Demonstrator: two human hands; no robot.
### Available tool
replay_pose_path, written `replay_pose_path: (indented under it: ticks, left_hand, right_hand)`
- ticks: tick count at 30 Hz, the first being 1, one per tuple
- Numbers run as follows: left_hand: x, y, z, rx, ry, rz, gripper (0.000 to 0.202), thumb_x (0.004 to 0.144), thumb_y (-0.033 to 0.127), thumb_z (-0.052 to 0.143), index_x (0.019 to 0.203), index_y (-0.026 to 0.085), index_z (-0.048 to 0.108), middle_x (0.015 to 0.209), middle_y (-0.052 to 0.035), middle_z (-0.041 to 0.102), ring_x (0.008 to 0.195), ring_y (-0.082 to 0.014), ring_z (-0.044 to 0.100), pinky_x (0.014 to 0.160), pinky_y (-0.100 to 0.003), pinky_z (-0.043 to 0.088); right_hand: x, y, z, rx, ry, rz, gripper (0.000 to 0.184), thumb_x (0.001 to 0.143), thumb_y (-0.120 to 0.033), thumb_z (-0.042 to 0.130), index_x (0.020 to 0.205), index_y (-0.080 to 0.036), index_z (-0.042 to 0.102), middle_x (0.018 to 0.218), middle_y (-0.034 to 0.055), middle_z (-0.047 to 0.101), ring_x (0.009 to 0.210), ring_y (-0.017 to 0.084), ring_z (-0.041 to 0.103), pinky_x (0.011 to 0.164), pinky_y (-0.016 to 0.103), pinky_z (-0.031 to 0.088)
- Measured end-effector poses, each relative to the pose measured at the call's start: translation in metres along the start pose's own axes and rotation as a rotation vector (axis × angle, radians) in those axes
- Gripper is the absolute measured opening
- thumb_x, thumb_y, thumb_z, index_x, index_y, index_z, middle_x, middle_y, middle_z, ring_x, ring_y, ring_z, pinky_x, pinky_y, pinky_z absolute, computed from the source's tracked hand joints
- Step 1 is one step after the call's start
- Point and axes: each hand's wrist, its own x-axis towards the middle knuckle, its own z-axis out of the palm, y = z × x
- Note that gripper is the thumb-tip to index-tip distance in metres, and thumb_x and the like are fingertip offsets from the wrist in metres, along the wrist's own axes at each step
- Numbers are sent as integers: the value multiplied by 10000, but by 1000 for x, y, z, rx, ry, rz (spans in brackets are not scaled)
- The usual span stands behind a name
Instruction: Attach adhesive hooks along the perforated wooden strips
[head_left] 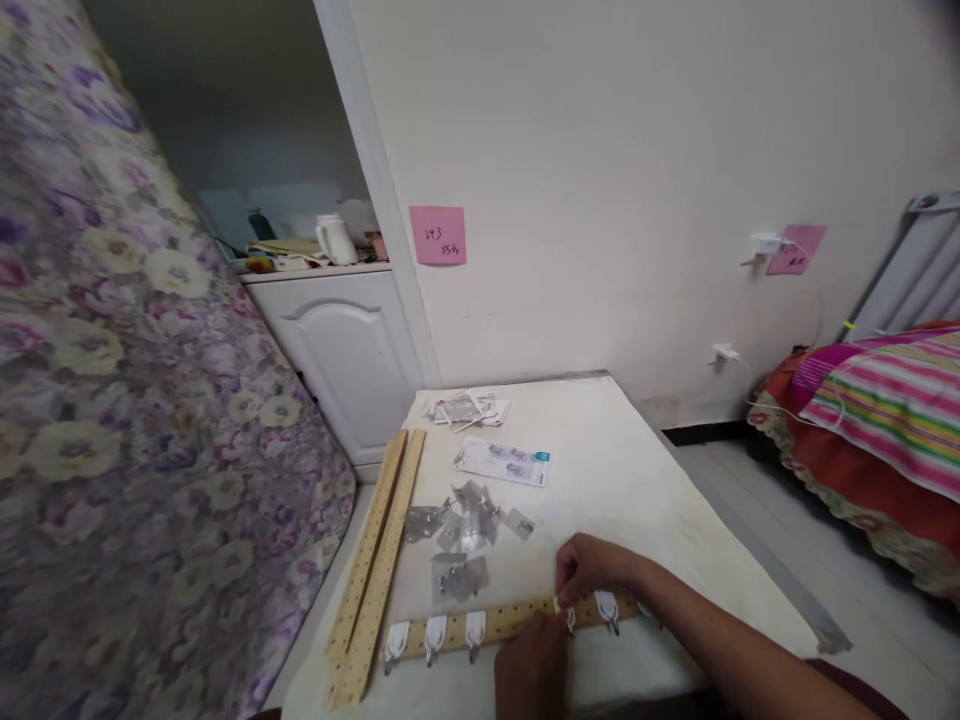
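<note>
R hand (592,572) pinched on small white plastic hook (570,618) at long tan perforated wooden strip (517,615), lying across near edge of cream table (637,470). L hand (531,672) on strip's front, grip can't tell. 4 more hooks (435,636) on strip; clear packets pile (465,525) behind.

The left hand (531,672) and right hand (592,572) are bare, right forearm (720,640) uncovered.

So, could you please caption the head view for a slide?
Left hand and right hand at a perforated wooden strip bearing white hooks on a white table.
</note>
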Motion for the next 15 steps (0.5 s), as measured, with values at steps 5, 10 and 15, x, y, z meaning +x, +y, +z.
replay_pose_path:
  ticks: [5, 10, 15]
  left_hand:
    - [1, -1, 2, 1, -68, -14, 317, 770, 92, 527, 969, 317, 628, 749, 18, 695, 576, -176, 666, 476, -227, 474]
    - [0, -4, 5, -55, -92, -33, 286, 810, 127, 489, 978, 317, 622, 778, 13, 708, 610, -185, 683, 497, -245, 509]
    - [-7, -9, 8, -253, -45, -50, 270, 861, 176, 414, 997, 277, 624, 858, -18, 733, 738, -169, 698, 652, -254, 553]
  right_hand:
    - [6, -1, -1, -1, -25, 32, 163, 470, -189, 798, 585, -172, 685, 445, -85, 560, 423, 52, 470, 434, 159, 353]
    - [7, -2, 0, 15, -28, 40, 161, 474, -201, 794, 569, -168, 669, 442, -82, 555, 418, 60, 471, 430, 171, 359]
    - [-1, 1, 0, 36, 9, 0, 169, 496, -221, 794, 610, -166, 682, 500, -81, 573, 472, 52, 468, 479, 165, 368]
